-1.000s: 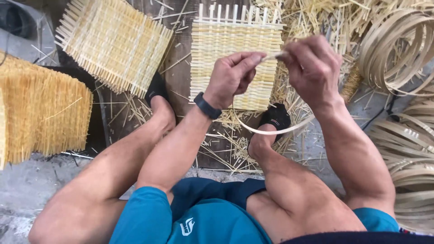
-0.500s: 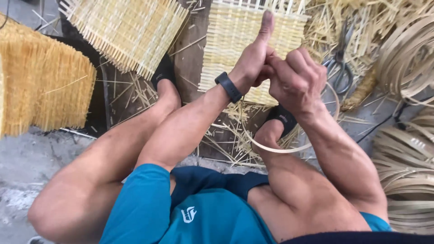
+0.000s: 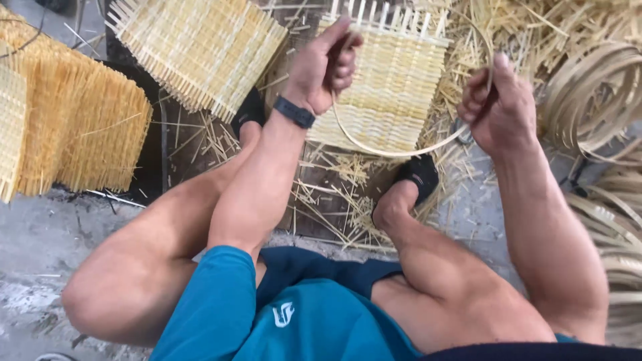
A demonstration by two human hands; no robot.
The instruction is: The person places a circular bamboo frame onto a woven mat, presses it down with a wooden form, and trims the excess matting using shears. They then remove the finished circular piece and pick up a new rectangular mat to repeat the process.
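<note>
Strip (image 3: 394, 152) bowed sideways betw. both hands (image 3: 321, 67) (image 3: 491, 110).

— Underfoot: grey concrete floor (image 3: 40, 267), with a dark wooden board (image 3: 180, 154) laid flat across it.

— On the board?

— A woven bamboo mat (image 3: 394, 87), unfinished, upright slat ends sticking out along the far edge. Second woven mat (image 3: 200, 47) up left, partly overhanging. Loose bamboo offcuts (image 3: 334, 194) scattered between.

— And off to the sides?

— Left: stack of woven panels (image 3: 73, 127) standing on edge. Right: coiled bamboo strips (image 3: 595, 100), piled directly on the concrete.
</note>
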